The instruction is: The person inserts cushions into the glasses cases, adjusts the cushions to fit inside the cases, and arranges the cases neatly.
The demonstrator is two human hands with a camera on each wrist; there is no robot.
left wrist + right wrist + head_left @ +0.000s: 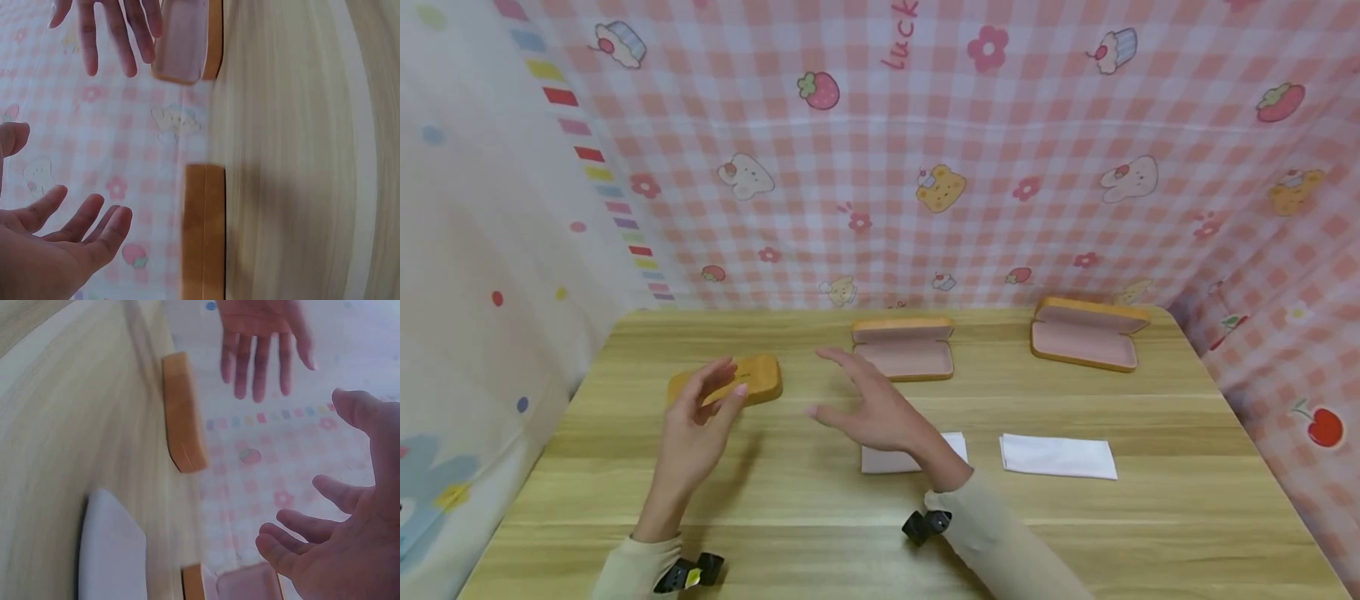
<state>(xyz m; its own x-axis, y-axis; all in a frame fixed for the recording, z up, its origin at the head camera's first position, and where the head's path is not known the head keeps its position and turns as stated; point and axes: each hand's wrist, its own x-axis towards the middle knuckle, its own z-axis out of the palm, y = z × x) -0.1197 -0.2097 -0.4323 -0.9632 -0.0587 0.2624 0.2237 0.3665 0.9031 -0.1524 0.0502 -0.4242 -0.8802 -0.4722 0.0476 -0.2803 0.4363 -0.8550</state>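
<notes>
A closed mustard-yellow glasses case [763, 379] lies at the left of the table. My left hand [688, 437] hovers in front of it with fingers loosely bent, holding nothing; part of the case is hidden behind the hand. To the right, my right hand [876, 408] is raised with thumb and fingers spread apart, also holding nothing. Behind that hand stands an open glasses case [906, 358] with a pink lining. A folded white cloth [880, 461] lies below the right hand and wrist, partly covered from view. In the left wrist view, the closed case [204, 231] shows its seam.
Another open glasses case [1086, 342] stands at the back right. In front of it lies a second folded white cloth [1060, 457]. A pink checked curtain [880, 233] hangs along the back edge of the wooden table [1187, 500], with more cloth at both sides.
</notes>
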